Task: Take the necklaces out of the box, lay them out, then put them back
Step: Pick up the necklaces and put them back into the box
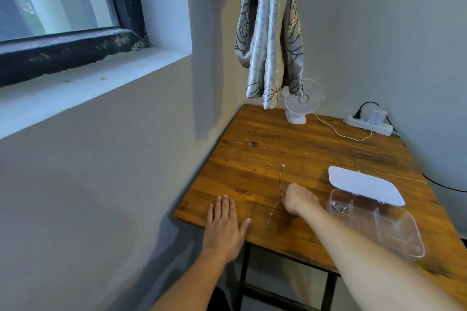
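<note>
Two thin necklaces lie stretched out on the wooden table (316, 154). The left one, with a red pendant (261, 184), runs down to the table's front edge. The one with a white pendant (281, 182) lies just right of it. My right hand (299, 198) is closed over the middle of the white-pendant necklace, fingers curled on its chain. My left hand (225, 227) rests flat and open at the table's front left corner, thumb near the end of the red-pendant chain. The clear plastic box (394, 232) stands open at the right, white lid (364, 185) tipped back, a silver piece of jewellery (338, 207) in its left compartment.
A small white fan (302, 103) stands at the back of the table under a hanging patterned curtain (270, 33). A white power strip (369, 125) with plugs lies at the back right, a white cable trailing from it. The wall and a window sill are to the left.
</note>
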The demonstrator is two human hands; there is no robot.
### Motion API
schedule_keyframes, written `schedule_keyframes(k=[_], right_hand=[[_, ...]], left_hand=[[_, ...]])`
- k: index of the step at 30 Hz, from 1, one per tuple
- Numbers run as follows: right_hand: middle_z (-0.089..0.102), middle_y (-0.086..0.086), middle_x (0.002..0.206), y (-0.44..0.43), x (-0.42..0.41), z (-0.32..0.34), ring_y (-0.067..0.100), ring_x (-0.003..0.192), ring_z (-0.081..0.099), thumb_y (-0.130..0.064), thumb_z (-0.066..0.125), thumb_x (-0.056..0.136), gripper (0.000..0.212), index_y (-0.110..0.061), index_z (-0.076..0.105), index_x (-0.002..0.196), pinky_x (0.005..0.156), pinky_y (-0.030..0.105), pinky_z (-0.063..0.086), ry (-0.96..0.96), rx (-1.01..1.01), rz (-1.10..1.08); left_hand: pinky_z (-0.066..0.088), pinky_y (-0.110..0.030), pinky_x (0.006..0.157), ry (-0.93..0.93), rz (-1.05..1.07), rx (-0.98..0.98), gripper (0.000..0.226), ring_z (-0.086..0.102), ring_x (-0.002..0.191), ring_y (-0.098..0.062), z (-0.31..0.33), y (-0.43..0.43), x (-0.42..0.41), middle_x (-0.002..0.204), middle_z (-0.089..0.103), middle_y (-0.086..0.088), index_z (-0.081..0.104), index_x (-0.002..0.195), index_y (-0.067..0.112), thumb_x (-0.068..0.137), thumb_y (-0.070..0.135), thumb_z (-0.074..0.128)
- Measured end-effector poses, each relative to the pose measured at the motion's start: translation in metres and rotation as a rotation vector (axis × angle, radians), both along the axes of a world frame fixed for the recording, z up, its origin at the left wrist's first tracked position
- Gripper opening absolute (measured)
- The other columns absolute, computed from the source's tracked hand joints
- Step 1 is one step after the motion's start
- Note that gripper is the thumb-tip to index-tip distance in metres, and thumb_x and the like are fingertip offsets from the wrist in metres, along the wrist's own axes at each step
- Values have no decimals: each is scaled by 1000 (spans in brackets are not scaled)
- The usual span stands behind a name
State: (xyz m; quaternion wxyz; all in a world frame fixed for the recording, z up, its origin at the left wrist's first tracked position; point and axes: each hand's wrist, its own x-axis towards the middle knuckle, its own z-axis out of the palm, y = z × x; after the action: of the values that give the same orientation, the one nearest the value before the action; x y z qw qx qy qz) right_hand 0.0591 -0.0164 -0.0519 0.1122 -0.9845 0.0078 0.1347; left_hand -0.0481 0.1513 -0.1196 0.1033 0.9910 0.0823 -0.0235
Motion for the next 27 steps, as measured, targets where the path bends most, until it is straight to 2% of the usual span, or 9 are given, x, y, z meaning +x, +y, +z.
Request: schedule_keyframes(k=[3, 5, 8, 10, 16, 19, 21, 24, 27], right_hand=[[67, 7, 93, -8, -3, 1, 28, 85, 64, -31, 50, 95, 23, -12, 63, 95, 66, 31, 47, -9, 166, 19], [66, 5, 94, -15, -11, 9, 20, 79, 60, -28, 51, 97, 20, -15, 62, 87, 61, 27, 41, -133, 340, 32], [57, 2, 129, -27, -22, 30, 19, 114, 53, -24, 53, 96, 19, -11, 64, 87, 91, 29, 39, -267, 620, 13], [55, 1, 136, -35, -29, 49, 20, 126, 48, -23, 52, 97, 20, -9, 66, 99, 97, 30, 36, -272, 773, -33], [75, 11, 100, -70, -55, 98, 24, 98, 71, -17, 46, 98, 16, -9, 59, 97, 95, 39, 49, -135, 1308, -184], [73, 15, 81, -91, -64, 109, 30, 81, 73, -16, 46, 99, 10, -10, 53, 95, 85, 43, 54, -93, 1539, -338], [62, 7, 60, -106, -66, 112, 22, 58, 65, -15, 48, 98, 13, -11, 52, 87, 68, 37, 55, -95, 1662, -432], [41, -4, 48, -130, -58, 115, 12, 42, 39, -19, 46, 97, 19, -17, 44, 78, 44, 24, 38, -123, 1721, -520], [34, -7, 46, -156, -42, 112, 9, 39, 29, -19, 45, 97, 21, -18, 42, 76, 37, 21, 25, -154, 1713, -575]], left_hand=[[-4, -44, 118, -1, -7, 3, 79, -12, 145, -23, -1, 1, 0, 159, -5, -9, -1, 149, 10, 92, 64, 6], [-5, -43, 118, 3, -13, -2, 80, -11, 145, -22, -1, 2, 2, 159, -5, -9, 0, 149, 10, 90, 65, 4], [-5, -41, 118, 5, -18, -40, 91, -10, 145, -21, 0, 4, 1, 159, -3, -8, 3, 150, 10, 80, 68, -8], [-4, -40, 117, 9, -13, -76, 94, -8, 146, -21, 4, 4, 1, 160, -1, -8, 6, 150, 9, 78, 67, -11], [17, -42, 115, 4, 37, -230, 59, 19, 142, -27, 24, 4, 12, 154, 25, -12, 26, 146, 11, 100, 47, 15], [35, -38, 103, -148, 48, -231, 45, 44, 123, -26, 35, -10, 12, 135, 48, -10, 46, 131, 14, 101, 37, 23], [38, -36, 99, -233, 7, -258, 40, 48, 116, -23, 43, -30, 12, 129, 52, -7, 51, 126, 15, 101, 35, 27], [41, -33, 97, -240, -56, -364, 40, 49, 115, -20, 51, -74, 15, 131, 51, -3, 50, 129, 17, 100, 38, 33], [44, -30, 94, -183, -63, -525, 41, 50, 117, -18, 57, -123, 19, 134, 49, -1, 47, 133, 19, 98, 40, 39]])
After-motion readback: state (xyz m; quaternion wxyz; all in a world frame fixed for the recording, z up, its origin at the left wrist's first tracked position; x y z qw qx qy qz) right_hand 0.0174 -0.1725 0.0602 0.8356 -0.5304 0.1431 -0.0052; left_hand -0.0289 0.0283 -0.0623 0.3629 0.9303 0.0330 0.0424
